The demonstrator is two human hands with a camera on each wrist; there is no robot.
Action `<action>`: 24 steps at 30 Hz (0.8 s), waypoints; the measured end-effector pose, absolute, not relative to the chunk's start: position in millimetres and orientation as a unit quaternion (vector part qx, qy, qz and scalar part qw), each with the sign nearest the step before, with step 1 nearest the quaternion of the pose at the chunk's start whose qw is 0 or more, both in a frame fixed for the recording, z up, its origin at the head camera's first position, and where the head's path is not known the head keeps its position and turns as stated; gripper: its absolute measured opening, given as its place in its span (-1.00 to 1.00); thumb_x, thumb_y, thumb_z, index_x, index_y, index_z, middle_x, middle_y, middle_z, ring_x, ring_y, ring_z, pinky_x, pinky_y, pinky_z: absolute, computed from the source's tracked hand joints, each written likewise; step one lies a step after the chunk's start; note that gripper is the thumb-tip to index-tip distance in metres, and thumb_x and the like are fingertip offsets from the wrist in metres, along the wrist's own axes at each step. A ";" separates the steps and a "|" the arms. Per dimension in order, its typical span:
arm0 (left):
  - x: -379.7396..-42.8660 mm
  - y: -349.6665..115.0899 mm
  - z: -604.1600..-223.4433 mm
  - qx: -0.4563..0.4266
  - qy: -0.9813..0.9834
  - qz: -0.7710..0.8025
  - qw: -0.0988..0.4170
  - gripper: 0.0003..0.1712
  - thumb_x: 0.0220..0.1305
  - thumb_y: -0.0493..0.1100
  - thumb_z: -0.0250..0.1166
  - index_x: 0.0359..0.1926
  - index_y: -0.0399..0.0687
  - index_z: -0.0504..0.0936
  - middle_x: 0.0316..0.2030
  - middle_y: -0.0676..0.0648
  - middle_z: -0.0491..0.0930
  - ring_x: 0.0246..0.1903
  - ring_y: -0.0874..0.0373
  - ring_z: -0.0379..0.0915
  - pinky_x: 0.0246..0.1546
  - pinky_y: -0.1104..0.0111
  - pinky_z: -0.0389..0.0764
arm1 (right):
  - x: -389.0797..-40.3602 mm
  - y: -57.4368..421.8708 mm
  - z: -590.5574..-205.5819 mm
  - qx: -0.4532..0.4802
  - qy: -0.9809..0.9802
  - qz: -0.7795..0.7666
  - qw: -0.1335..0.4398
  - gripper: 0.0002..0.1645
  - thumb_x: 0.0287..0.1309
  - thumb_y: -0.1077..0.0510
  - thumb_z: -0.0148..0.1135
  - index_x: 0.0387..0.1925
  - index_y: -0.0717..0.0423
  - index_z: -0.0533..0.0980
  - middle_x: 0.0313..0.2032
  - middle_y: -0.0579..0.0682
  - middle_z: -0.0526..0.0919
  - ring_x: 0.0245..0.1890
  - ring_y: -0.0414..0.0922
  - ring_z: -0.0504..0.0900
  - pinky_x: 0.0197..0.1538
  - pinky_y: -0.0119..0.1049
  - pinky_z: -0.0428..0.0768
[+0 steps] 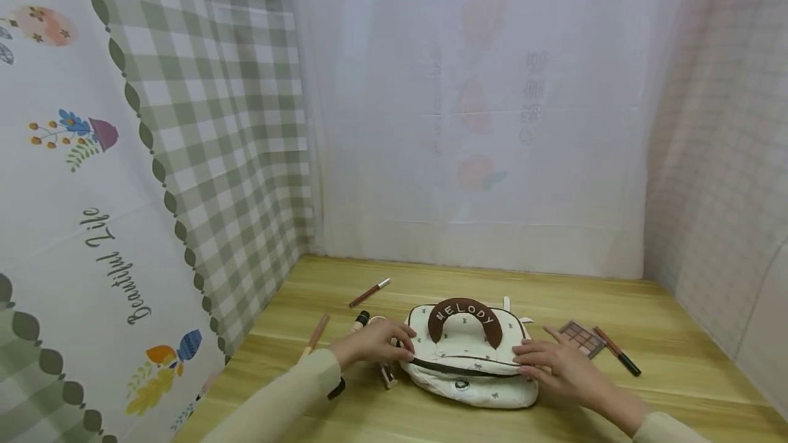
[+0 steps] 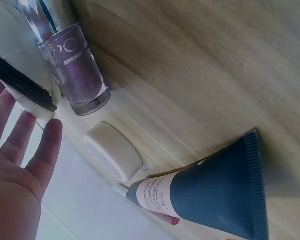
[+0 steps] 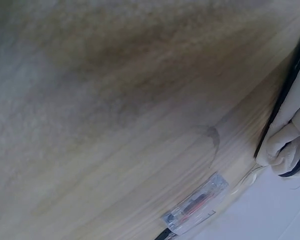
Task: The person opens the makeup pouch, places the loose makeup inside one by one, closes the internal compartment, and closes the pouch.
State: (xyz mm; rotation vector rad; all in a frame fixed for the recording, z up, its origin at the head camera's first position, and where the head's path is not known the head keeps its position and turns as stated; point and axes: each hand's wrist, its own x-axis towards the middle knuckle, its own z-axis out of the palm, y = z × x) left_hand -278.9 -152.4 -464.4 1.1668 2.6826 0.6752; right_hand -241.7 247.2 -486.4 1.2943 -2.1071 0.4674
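A cream makeup bag (image 1: 468,392) with small bow prints lies on the table, its brown handle (image 1: 464,310) reading MELODY. Along its front runs a dark zipper (image 1: 455,366), with the lid resting over it. My left hand (image 1: 378,342) pinches the bag's left edge near the zipper's end. At the opposite side my right hand (image 1: 563,364) grips the right corner between thumb and fingers, one finger raised. Beside the left hand, the left wrist view has a purple glass bottle (image 2: 80,75), a round white piece (image 2: 112,150) and a dark squeeze tube (image 2: 210,190).
Right of the bag lie an eyeshadow palette (image 1: 580,338) and a brown pencil with a dark end (image 1: 617,351). On the left are a tan stick (image 1: 318,330), a black-capped bottle (image 1: 360,321) and a silver-ended pencil (image 1: 369,292). Cloth curtains (image 1: 246,122) surround the table.
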 end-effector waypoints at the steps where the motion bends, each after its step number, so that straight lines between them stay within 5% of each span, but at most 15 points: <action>1: -279.1 -152.1 -464.1 0.384 0.893 0.225 0.070 -0.82 0.35 0.01 0.31 -0.19 0.11 0.79 0.15 0.00 0.59 0.18 0.14 0.46 0.15 0.34 0.46 | -242.5 247.3 -486.8 0.491 -0.793 0.184 0.310 -0.81 0.04 0.08 0.46 -0.23 -0.08 0.74 -0.20 -0.08 0.76 -0.17 -0.02 0.71 0.47 -0.37 -0.16; 8: -279.9 -151.9 -460.5 0.336 0.899 0.264 0.099 -0.66 0.27 0.16 0.35 -0.05 0.14 0.75 0.18 0.07 0.56 0.22 0.13 0.41 0.18 0.26 0.45 | -240.0 243.0 -476.7 0.457 -0.803 0.230 0.305 -0.75 -0.04 0.29 0.46 -0.23 0.07 0.73 -0.21 -0.04 0.77 -0.17 -0.07 0.73 0.43 -0.48 -0.08; 19: -289.8 -157.1 -448.4 0.354 0.878 0.319 0.053 -0.86 0.31 -0.17 0.35 -0.15 -0.05 0.75 0.04 -0.04 0.66 0.16 0.11 0.48 0.11 0.32 0.50 | -245.2 238.1 -450.8 0.370 -0.843 0.300 0.251 -0.78 0.11 0.33 0.38 -0.18 0.09 0.73 -0.22 -0.11 0.77 -0.21 -0.27 0.71 0.30 -0.69 -0.01; 24: -295.2 -157.4 -440.7 0.329 0.857 0.395 0.046 -0.83 0.34 -0.21 0.31 -0.10 -0.17 0.72 -0.15 -0.04 0.71 -0.15 0.22 0.56 -0.12 0.34 0.58 | -250.3 238.6 -438.9 0.312 -0.866 0.334 0.204 -0.82 0.24 0.26 0.31 -0.16 0.02 0.73 -0.18 -0.09 0.76 -0.16 -0.29 0.68 0.00 -0.54 0.50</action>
